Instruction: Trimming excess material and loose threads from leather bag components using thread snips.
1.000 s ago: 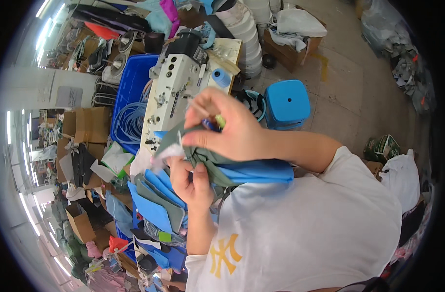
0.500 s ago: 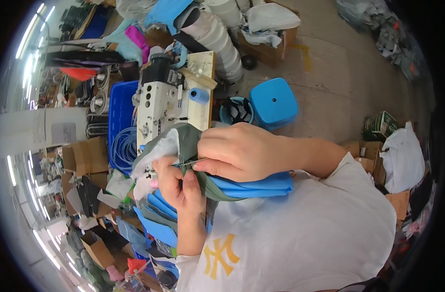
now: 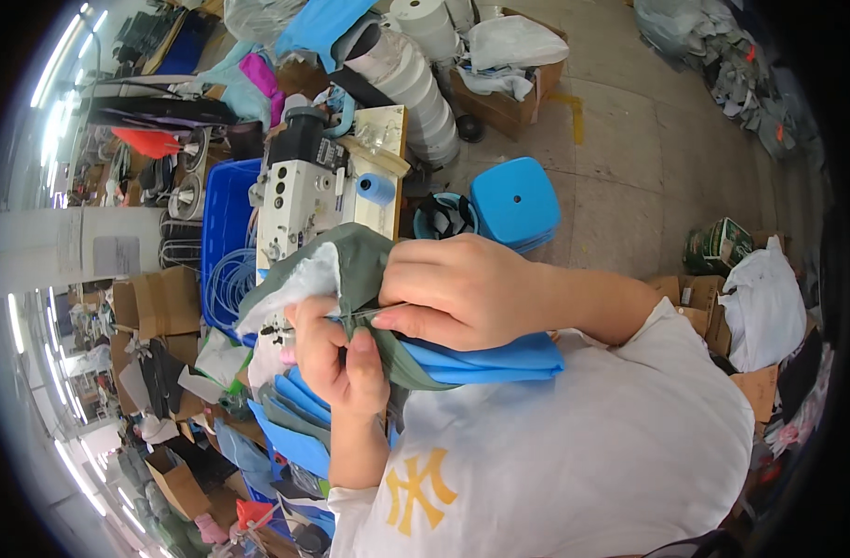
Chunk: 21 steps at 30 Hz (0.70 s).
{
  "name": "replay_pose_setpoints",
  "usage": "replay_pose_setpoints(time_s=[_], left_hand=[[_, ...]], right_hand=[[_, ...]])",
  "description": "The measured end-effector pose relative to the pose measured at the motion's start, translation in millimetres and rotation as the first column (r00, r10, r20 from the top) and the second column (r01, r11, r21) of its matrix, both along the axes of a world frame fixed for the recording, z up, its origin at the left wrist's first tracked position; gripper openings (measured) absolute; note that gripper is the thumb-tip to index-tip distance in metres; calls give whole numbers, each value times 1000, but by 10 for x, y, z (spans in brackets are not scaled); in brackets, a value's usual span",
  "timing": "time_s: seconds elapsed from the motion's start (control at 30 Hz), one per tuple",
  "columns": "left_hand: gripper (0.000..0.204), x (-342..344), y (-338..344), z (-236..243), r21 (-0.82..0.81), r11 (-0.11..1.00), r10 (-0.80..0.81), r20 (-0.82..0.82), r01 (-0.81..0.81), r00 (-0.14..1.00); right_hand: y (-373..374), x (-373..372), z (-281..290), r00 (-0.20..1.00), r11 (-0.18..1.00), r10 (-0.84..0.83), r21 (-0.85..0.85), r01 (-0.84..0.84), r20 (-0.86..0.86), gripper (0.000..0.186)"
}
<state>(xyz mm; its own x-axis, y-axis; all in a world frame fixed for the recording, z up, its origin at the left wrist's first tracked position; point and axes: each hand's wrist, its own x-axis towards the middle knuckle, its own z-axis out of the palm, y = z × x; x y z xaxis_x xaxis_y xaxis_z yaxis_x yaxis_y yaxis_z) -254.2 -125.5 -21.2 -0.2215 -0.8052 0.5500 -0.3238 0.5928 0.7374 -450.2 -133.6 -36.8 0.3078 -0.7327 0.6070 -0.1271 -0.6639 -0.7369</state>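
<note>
Both hands meet over a dark green fabric piece (image 3: 355, 256) with a white fluffy inner side. My left hand (image 3: 341, 358) is closed, pinching the green fabric's edge between thumb and bent fingers. From the right, my right hand (image 3: 457, 293) comes in with its fingers curled. Its thumb and forefinger grip a thin grey, metal-looking tool (image 3: 380, 311), whose tip reaches the cloth at the left fingers. Most of the tool is hidden, so its kind cannot be told. Bright blue fabric (image 3: 508, 358) hangs below the right hand, joined to or lying against the green.
A white sewing machine (image 3: 299, 200) stands beyond the hands, with a blue thread cone (image 3: 375, 189) beside it. A blue stool (image 3: 516, 200) and a small bin (image 3: 446, 216) stand to its right. Folded blue and grey pieces (image 3: 294, 418) lie left of my left forearm.
The view has shifted slightly. The green fabric's upper part has risen and spread a little between my hands. Both hands keep their grip.
</note>
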Motion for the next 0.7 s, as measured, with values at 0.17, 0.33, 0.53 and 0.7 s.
replay_pose_setpoints(time_s=[0.17,0.33,0.53,0.7], left_hand=[[21,83,108,11,36,999,10,15,-10,1000],[20,189,204,-91,89,996,-25,152,12,988],[19,349,404,-98,137,990,32,37,-37,999],[16,453,515,-88,77,994,73,66,-78,995]], right_hand=[[32,80,-13,998,998,54,14,-54,13,16],[-10,153,-44,955,991,102,58,-123,279,14],[-47,331,-70,957,942,131,268,-201,257,38],[-11,522,-93,895,903,264,234,-361,361,30]])
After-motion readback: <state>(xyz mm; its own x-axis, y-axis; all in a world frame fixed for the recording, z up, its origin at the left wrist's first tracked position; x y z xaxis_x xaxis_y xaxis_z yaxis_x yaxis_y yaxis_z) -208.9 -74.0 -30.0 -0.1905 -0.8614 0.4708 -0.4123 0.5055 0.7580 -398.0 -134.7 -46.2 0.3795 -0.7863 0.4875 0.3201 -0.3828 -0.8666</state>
